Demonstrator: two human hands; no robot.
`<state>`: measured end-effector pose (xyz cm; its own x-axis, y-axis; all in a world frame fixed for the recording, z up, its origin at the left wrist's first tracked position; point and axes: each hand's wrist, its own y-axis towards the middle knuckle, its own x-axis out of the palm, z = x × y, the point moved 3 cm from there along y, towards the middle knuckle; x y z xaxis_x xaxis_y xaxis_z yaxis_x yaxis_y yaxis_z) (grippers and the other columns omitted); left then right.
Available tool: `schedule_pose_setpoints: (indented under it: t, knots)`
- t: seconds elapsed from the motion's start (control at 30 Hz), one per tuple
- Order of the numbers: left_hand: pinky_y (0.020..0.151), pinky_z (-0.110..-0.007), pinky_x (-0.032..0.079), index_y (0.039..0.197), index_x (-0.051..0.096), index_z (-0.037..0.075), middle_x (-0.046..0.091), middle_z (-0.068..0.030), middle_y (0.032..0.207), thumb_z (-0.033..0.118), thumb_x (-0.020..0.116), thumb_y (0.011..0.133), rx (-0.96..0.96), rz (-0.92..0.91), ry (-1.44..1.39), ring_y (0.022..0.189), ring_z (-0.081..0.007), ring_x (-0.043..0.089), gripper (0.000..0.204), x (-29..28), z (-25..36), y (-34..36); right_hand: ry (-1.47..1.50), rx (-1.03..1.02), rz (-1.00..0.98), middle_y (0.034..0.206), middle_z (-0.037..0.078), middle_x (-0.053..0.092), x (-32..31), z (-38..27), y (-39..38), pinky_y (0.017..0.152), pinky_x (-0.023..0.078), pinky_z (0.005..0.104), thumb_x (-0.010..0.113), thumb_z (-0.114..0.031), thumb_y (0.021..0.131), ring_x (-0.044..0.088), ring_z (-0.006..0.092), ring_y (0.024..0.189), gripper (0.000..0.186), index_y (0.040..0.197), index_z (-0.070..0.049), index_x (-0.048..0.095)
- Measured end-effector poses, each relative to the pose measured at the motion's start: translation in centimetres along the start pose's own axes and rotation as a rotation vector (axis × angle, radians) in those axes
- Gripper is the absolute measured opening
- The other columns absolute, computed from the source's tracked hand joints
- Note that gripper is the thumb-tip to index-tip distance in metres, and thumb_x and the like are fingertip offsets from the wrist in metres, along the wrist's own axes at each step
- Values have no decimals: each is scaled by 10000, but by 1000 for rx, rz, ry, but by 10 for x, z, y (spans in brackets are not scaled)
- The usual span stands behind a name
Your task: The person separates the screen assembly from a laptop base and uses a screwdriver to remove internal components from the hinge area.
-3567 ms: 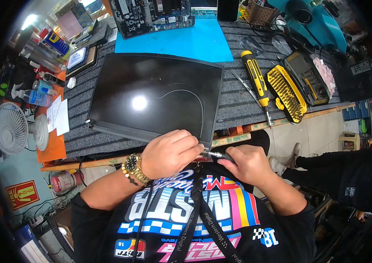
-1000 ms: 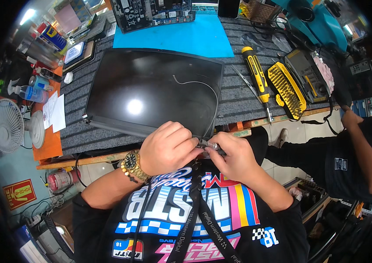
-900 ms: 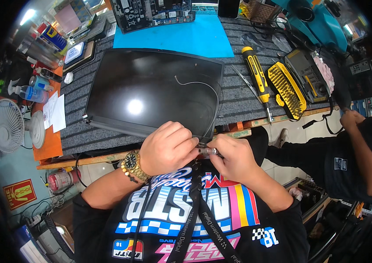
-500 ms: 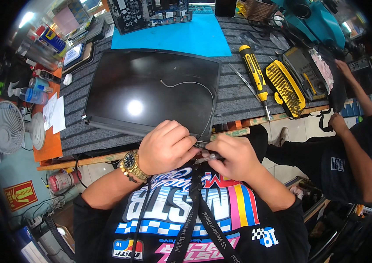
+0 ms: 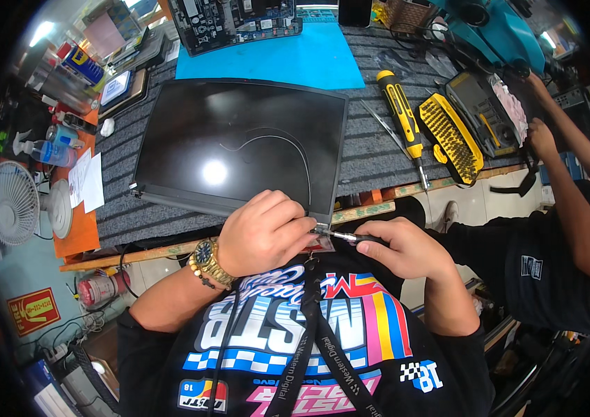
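Note:
A laptop screen panel [image 5: 232, 146] lies face up on the striped mat, its near right corner reaching the table edge. A thin cable [image 5: 298, 144] curves over its dark surface from that corner. My left hand [image 5: 265, 233] is closed at this corner, fingers pinched around a small part at the hinge that they mostly hide. From the right, my right hand [image 5: 406, 249] grips a hand tool [image 5: 345, 236] with a black handle and a narrow metal tip. The tip meets the corner beside my left fingertips; the tool's exact kind is unclear.
A yellow-black screwdriver [image 5: 400, 111], tweezers [image 5: 385, 126] and a yellow bit holder [image 5: 451, 139] lie right of the panel. An opened laptop base [image 5: 239, 24] stands on a blue mat [image 5: 274, 62] behind. A co-worker's hand [image 5: 542, 139] is at the far right, by a tool case [image 5: 482, 115].
My right hand has shifted right and turned, so the tool now lies nearly level with its tip at the corner. The cable's loose end has swung left. The co-worker's hands have moved up.

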<state>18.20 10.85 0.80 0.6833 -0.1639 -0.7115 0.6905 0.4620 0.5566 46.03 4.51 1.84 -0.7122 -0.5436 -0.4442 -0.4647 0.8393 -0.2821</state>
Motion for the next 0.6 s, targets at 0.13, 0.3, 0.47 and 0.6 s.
schedule_pose_setpoints:
  t: [0.13, 0.3, 0.47, 0.6]
  knots:
    - [733, -399, 559, 1063, 834, 53, 710, -63, 980, 111, 957, 777, -6, -12, -6, 854, -272, 681, 317, -1, 0, 1, -14, 7, -19, 856, 217, 751, 4, 3, 8, 730, 571, 436, 720, -253, 1138, 743, 384, 769, 281, 1242, 3, 769]
    - [735, -400, 559, 1065, 834, 53, 711, -63, 981, 106, 949, 792, -8, -31, -4, 858, -273, 683, 301, -2, -1, 1, -28, -12, -36, 861, 219, 745, 0, 1, 13, 738, 570, 445, 715, -271, 1143, 737, 391, 774, 295, 1218, 8, 776]
    - [738, -404, 552, 1064, 833, 51, 711, -59, 980, 104, 946, 806, -13, -45, -19, 857, -273, 684, 287, -3, 0, 2, -25, -34, -39, 900, 222, 754, -2, 1, 15, 754, 568, 457, 720, -276, 1140, 739, 403, 812, 305, 1169, 21, 785]
    - [738, -406, 550, 1059, 832, 49, 712, -61, 977, 105, 947, 805, 8, -56, -6, 854, -273, 683, 285, -5, 0, 2, -11, -11, -63, 920, 224, 760, -3, 0, 17, 764, 571, 457, 711, -280, 1146, 736, 408, 826, 313, 1167, 23, 786]
